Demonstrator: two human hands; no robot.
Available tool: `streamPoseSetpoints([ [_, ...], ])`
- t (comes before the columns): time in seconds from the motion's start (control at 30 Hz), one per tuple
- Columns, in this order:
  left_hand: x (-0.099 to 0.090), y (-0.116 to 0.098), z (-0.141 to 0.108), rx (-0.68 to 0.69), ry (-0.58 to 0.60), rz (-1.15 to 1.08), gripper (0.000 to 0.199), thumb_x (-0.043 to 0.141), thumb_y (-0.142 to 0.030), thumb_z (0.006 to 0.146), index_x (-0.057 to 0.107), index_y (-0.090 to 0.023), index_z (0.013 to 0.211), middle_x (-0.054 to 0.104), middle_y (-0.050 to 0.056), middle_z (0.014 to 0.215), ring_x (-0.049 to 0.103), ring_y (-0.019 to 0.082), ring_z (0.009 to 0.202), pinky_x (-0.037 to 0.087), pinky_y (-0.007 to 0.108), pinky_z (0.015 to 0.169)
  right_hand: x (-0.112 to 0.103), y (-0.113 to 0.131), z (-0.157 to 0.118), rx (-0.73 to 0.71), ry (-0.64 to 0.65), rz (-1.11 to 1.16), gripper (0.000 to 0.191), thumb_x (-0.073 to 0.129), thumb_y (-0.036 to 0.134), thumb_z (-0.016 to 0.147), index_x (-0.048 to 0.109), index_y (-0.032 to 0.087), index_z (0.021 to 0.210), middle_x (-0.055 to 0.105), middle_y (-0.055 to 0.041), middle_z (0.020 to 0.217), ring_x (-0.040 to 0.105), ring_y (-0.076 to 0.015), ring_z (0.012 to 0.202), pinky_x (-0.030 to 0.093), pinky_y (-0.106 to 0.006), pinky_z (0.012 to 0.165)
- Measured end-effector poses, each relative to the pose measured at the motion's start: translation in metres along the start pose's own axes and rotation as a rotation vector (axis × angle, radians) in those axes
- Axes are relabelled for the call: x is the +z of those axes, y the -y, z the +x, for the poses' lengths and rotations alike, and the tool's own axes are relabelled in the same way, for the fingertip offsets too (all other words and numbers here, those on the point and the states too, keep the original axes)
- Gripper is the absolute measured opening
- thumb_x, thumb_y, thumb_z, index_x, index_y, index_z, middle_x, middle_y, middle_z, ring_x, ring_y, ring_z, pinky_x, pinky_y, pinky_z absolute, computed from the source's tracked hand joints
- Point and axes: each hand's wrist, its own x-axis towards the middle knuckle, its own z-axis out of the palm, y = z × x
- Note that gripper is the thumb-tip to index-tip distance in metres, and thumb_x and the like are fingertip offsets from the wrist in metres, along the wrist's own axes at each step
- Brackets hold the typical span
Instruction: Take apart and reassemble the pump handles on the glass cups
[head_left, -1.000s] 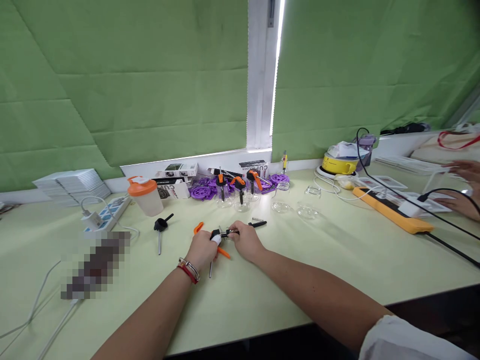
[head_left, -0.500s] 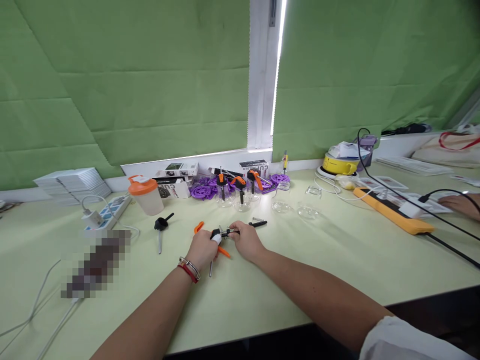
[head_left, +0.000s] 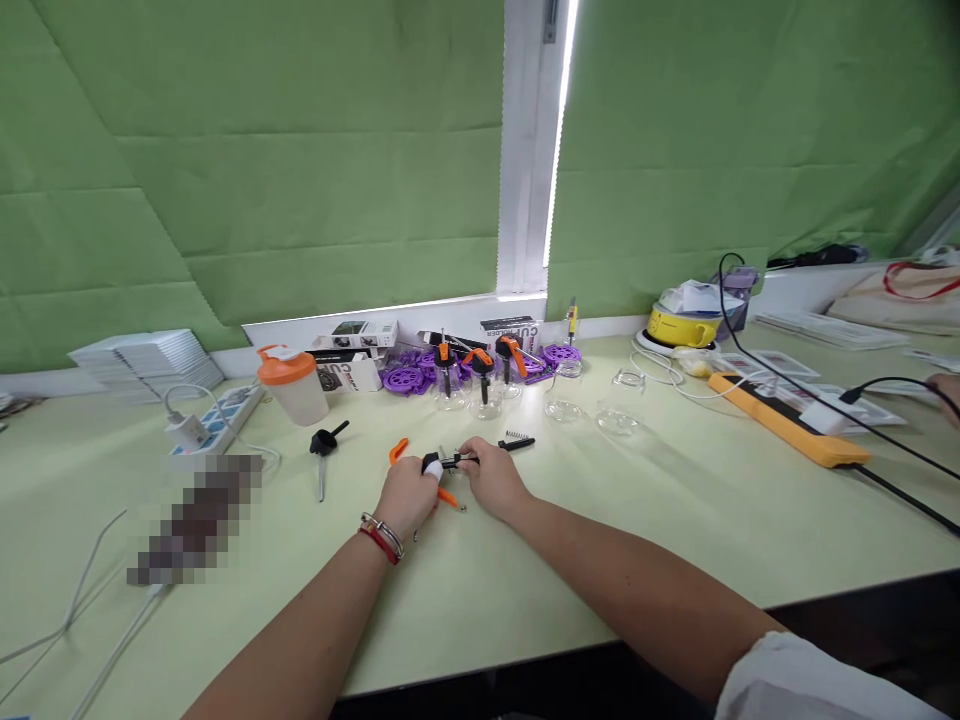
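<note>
Near the middle of the table, my left hand [head_left: 407, 497] is closed around a black part [head_left: 430, 462] with an orange lever [head_left: 448, 497] sticking out below its fingers. My right hand [head_left: 493, 478] pinches the right end of a thin black rod piece [head_left: 470, 461] that meets the part in my left hand. A separate orange piece [head_left: 399, 451] lies just beyond my left hand. To the right of my fingers rest a black stick [head_left: 517, 444] and a small spring [head_left: 517, 435]. A black holder with a metal rod [head_left: 323, 442] lies to the left.
Behind stand orange-topped glass assemblies [head_left: 484, 395], purple parts [head_left: 405, 379] and boxes [head_left: 356, 374]. A shaker bottle [head_left: 294, 388] and power strip [head_left: 232, 418] are left; clear glass pieces [head_left: 618, 422] and an orange power strip [head_left: 787, 425] right. Another person's hand [head_left: 946, 390] shows far right.
The metal rod below my left hand has tilted and shows less. My hands have barely moved. At the far right, the other person's hand has drawn back toward the edge.
</note>
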Motion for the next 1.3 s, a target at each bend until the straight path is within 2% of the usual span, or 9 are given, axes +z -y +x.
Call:
streamPoseSetpoints([
  [0.2,-0.002,0.0,-0.003,0.001,0.001,-0.028,0.017,0.044,-0.029,0.08,0.048,-0.019,0.067,0.057,0.003,0.052,0.057,0.016,0.043,0.042,0.028,0.041,0.0,-0.002,0.0,-0.026,-0.019,0.049,0.014,0.054,0.017,0.08,0.06,0.02,0.093,0.067,-0.0036,0.089,0.061,-0.0163,0.082,0.044,-0.026,0.072],
  [0.4,-0.014,-0.002,-0.001,0.024,-0.051,0.014,0.017,0.055,-0.032,0.072,0.053,-0.018,0.064,0.055,0.0,0.05,0.056,0.015,0.044,0.039,0.025,0.042,-0.004,-0.001,-0.001,-0.012,-0.015,0.115,0.015,0.054,0.02,0.08,0.061,0.02,0.093,0.066,-0.0036,0.088,0.06,-0.0163,0.082,0.044,-0.027,0.074],
  [0.5,-0.023,-0.001,0.0,0.043,-0.095,0.029,0.018,0.056,-0.035,0.07,0.056,-0.017,0.067,0.056,0.0,0.049,0.056,0.015,0.045,0.039,0.025,0.044,-0.012,0.001,0.0,0.006,-0.008,0.141,0.015,0.054,0.024,0.079,0.061,0.019,0.092,0.065,-0.0036,0.089,0.059,-0.0164,0.082,0.044,-0.028,0.075],
  [0.63,-0.035,-0.001,0.001,0.033,-0.12,0.102,0.023,0.053,-0.04,0.07,0.057,-0.017,0.068,0.059,0.002,0.052,0.058,0.017,0.048,0.038,0.026,0.046,-0.032,-0.002,0.003,0.05,-0.06,0.154,0.015,0.054,0.025,0.079,0.06,0.019,0.091,0.064,-0.0026,0.083,0.058,-0.0151,0.076,0.044,-0.027,0.071],
  [0.7,-0.039,-0.001,0.0,0.046,-0.11,0.195,0.026,0.052,-0.043,0.07,0.056,-0.018,0.066,0.061,0.004,0.056,0.058,0.018,0.051,0.036,0.027,0.046,-0.043,-0.006,0.004,0.081,-0.044,0.11,0.013,0.055,0.026,0.079,0.061,0.018,0.087,0.064,-0.0023,0.079,0.057,-0.0147,0.072,0.043,-0.026,0.066],
  [0.9,-0.039,-0.006,-0.007,0.033,-0.044,0.469,0.03,0.049,-0.048,0.071,0.047,-0.02,0.057,0.062,0.006,0.063,0.057,0.021,0.055,0.031,0.029,0.044,-0.064,-0.009,0.0,0.067,0.158,-0.172,0.007,0.065,0.025,0.071,0.062,0.019,0.071,0.065,-0.0031,0.082,0.057,-0.0151,0.074,0.039,-0.023,0.059],
  [1.1,-0.04,-0.009,-0.011,0.003,-0.035,0.564,0.034,0.049,-0.052,0.07,0.047,-0.02,0.06,0.063,0.007,0.069,0.059,0.022,0.06,0.034,0.03,0.046,-0.068,0.004,-0.003,0.05,0.2,-0.354,0.006,0.066,0.024,0.072,0.062,0.019,0.071,0.065,-0.0022,0.083,0.055,-0.0131,0.07,0.034,-0.022,0.055],
  [1.3,-0.041,-0.008,-0.014,0.014,-0.077,0.618,0.037,0.048,-0.055,0.073,0.051,-0.019,0.064,0.063,0.008,0.071,0.059,0.022,0.061,0.036,0.03,0.048,-0.072,-0.001,0.0,0.049,0.217,-0.335,0.008,0.065,0.024,0.072,0.061,0.018,0.068,0.065,-0.002,0.079,0.054,-0.0122,0.067,0.035,-0.022,0.055],
])
